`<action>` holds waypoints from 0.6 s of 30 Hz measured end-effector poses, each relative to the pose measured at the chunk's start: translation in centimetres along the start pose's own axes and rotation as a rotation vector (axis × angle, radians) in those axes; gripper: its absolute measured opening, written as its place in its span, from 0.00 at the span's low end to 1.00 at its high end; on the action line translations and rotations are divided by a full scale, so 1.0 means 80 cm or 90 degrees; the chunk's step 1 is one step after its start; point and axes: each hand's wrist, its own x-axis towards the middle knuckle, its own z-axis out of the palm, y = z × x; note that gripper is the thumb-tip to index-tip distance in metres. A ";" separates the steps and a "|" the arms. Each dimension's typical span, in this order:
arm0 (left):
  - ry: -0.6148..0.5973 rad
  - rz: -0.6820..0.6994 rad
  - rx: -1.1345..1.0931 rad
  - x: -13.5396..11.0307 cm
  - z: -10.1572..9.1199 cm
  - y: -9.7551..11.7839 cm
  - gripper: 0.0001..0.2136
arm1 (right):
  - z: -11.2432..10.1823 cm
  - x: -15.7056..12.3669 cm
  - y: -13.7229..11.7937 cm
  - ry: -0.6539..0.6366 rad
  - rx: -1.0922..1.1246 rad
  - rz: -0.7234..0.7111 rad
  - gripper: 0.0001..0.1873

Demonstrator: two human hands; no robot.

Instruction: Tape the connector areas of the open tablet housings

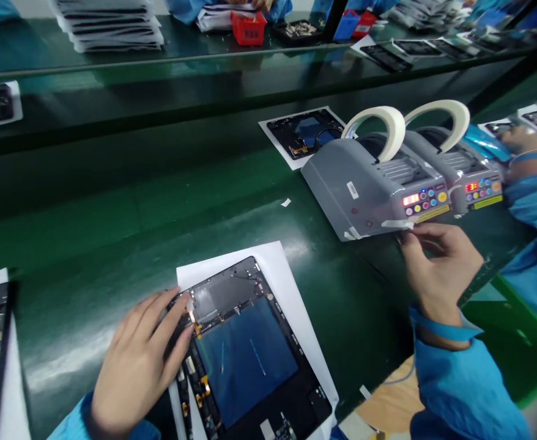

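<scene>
My left hand (144, 354) lies with its fingers stretched over the left edge of an opened tablet (268, 318), touching its inner parts. A large blue battery (245, 360) fills much of the tablet, with a grey metal area above it. Under the tablet is a white sheet (275, 256). At the front of a grey tape dispenser (355, 183), my right hand (445, 263) pinches a short strip of white tape (397, 224) between thumb and forefinger. A blue band circles my right wrist.
A second tape dispenser (461, 162) stands to the right, near a co-worker's hand (528, 146). Behind them lies another opened tablet (296, 131) on paper. More tablets sit at far left. A raised shelf (195, 79) crosses the back, bearing stacked bags (110, 24) and a red bin (249, 29).
</scene>
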 end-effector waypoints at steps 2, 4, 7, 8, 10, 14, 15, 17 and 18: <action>0.000 -0.002 0.000 -0.001 0.000 -0.001 0.19 | -0.002 -0.002 0.000 -0.001 0.007 0.019 0.14; 0.005 -0.001 0.000 -0.001 -0.001 -0.001 0.19 | -0.003 -0.003 -0.001 0.003 0.008 0.036 0.17; 0.010 0.005 -0.001 -0.001 -0.002 -0.001 0.19 | 0.000 0.000 -0.004 0.002 0.005 0.053 0.17; 0.010 0.008 0.000 -0.001 -0.003 -0.002 0.19 | 0.001 0.000 -0.004 -0.001 0.006 0.058 0.16; 0.010 0.014 0.006 0.000 -0.004 -0.002 0.19 | 0.004 0.001 -0.005 -0.005 0.007 0.067 0.14; 0.008 0.025 0.012 0.002 -0.005 -0.001 0.19 | 0.008 0.000 -0.007 0.001 0.001 0.075 0.13; 0.008 0.025 0.010 0.003 -0.005 -0.001 0.19 | 0.008 0.001 -0.007 0.002 -0.003 0.074 0.13; 0.008 0.022 0.007 0.003 -0.005 0.000 0.19 | 0.007 0.003 -0.010 0.003 -0.014 0.066 0.13; 0.009 0.020 0.006 0.003 -0.005 0.000 0.19 | 0.007 0.005 -0.011 0.003 -0.021 0.059 0.13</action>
